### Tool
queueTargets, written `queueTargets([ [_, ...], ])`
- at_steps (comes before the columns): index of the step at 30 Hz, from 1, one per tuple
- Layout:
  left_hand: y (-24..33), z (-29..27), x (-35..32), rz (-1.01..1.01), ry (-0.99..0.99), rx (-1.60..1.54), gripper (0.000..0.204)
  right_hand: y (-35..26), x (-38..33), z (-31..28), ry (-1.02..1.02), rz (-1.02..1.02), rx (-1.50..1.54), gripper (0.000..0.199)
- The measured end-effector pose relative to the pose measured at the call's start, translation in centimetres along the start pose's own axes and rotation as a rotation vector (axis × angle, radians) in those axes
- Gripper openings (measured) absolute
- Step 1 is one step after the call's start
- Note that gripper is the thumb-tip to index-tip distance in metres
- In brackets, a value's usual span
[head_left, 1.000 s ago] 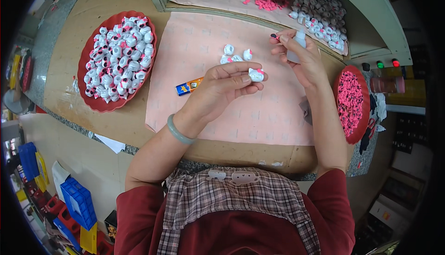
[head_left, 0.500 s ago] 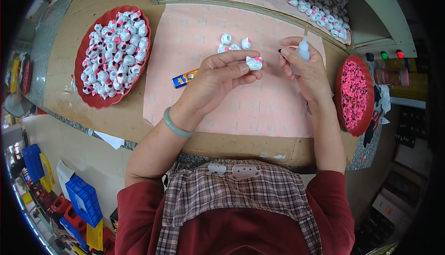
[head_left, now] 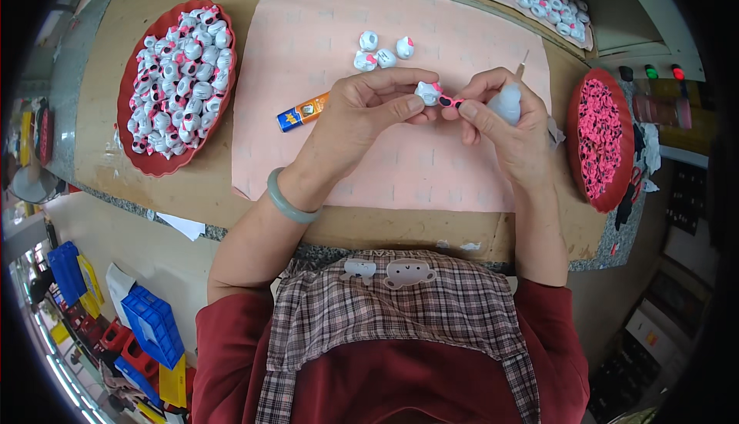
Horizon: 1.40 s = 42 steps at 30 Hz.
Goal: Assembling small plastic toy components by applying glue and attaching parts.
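I see the left hand pinching one white cat head, the right hand pinching one pink-and-black piece beside it and holding one bottle, four heads beyond the fingertips, one printed pack leftward.

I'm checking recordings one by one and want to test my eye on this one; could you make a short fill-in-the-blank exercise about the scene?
1. The small figure head held in the left hand is mostly ____ in colour.
2. Besides a small pink-and-black piece, the right hand holds a squeeze ____.
3. The red dish of pink-and-black pieces stands to the ____ of the pink sheet.
4. The bangle is worn on the ____ wrist.

Missing words: white; bottle; right; left.
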<state>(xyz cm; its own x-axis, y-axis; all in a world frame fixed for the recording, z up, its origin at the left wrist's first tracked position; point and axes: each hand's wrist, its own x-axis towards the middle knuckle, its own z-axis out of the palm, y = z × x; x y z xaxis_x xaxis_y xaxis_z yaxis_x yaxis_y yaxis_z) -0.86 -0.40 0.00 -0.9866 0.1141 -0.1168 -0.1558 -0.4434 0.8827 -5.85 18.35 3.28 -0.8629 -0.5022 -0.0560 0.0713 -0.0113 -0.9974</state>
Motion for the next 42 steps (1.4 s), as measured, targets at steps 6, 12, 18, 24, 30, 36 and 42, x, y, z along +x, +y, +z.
queueTargets([
  [6, -0.3, 0.2, -0.1, 0.039, -0.019, 0.141, 0.028, 0.3, -0.3, 0.2, -0.001, 0.013, -0.060, 0.009],
  [12, -0.4, 0.5, -0.3, 0.059, -0.013, 0.210, 0.028, 0.5, -0.4, 0.4, 0.031, 0.028, -0.179, 0.010],
  [18, -0.7, 0.4, -0.4, 0.082, -0.025, 0.291, 0.029, 0.9, -0.5, 1.1, 0.083, -0.004, -0.312, 0.012],
  [24, -1.2, 0.9, -0.3, 0.200, 0.051, 0.350, 0.026, 2.3, -0.5, 1.2, 0.138, -0.247, -0.507, 0.016],
  [30, -1.3, 1.1, -0.5, 0.222, 0.058, 0.328, 0.024, 2.2, -0.7, 1.0, 0.099, -0.075, -0.378, 0.020],
  [36, -1.7, 1.4, -0.3, 0.241, 0.063, 0.410, 0.025, 3.7, -0.3, 0.1, 0.086, -0.190, -0.395, 0.025],
  [42, -2.1, 1.9, 0.4, 0.280, 0.138, 0.393, 0.022, 3.7, 0.1, 0.8, 0.226, -0.159, -0.426, 0.025],
])
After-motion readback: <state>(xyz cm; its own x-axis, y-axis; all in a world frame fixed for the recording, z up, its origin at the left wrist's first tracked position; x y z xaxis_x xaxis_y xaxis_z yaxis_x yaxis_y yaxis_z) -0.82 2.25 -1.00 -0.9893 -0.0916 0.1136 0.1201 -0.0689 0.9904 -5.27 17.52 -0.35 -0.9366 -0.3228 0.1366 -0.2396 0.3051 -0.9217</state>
